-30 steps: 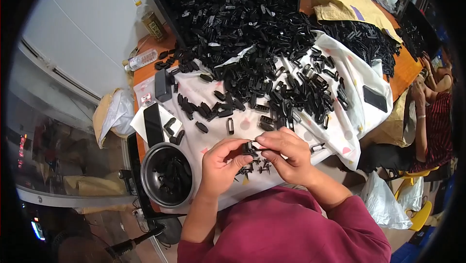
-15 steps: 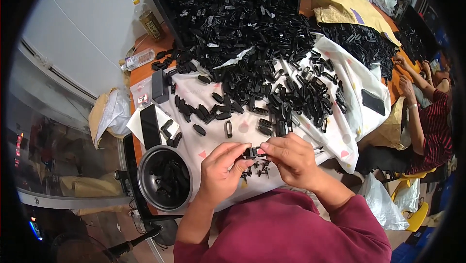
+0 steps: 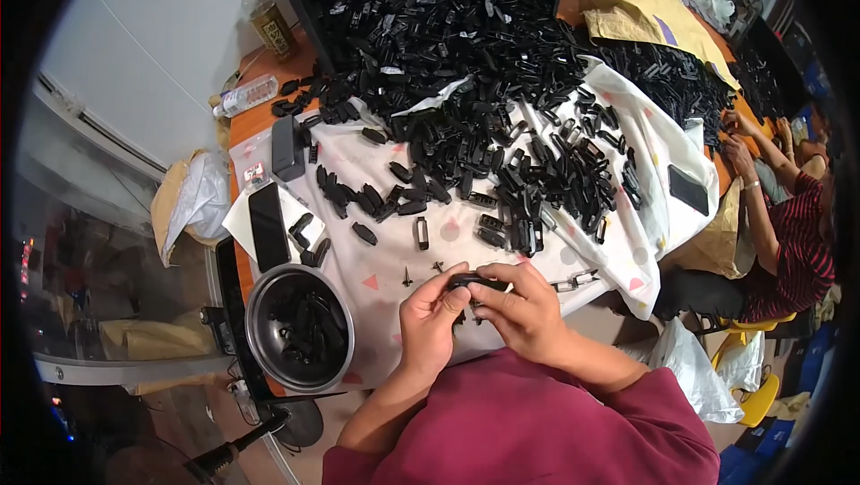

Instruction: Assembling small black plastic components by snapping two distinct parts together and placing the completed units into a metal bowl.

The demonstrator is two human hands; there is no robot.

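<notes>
Between my two hands, close to my body over the cloth, is a small oblong black plastic part. My left hand pinches one end with thumb and forefinger. At the other end, the bent fingers of my right hand press against it. Small dark pin-like pieces lie on the cloth beside my left hand, and more show partly beneath my hands. Farther off, a lone black frame-shaped part rests on the cloth. A large heap of similar black parts spreads beyond it.
A metal bowl holding black parts stands at the left. Near it are a dark phone, a black box and bottles. Another phone lies at the right. A person in a striped top sits beyond.
My hands have drawn closer together. The black part has turned, so a smooth dark side shows. Pin-like pieces now show left of my hands. The view has shifted slightly.
</notes>
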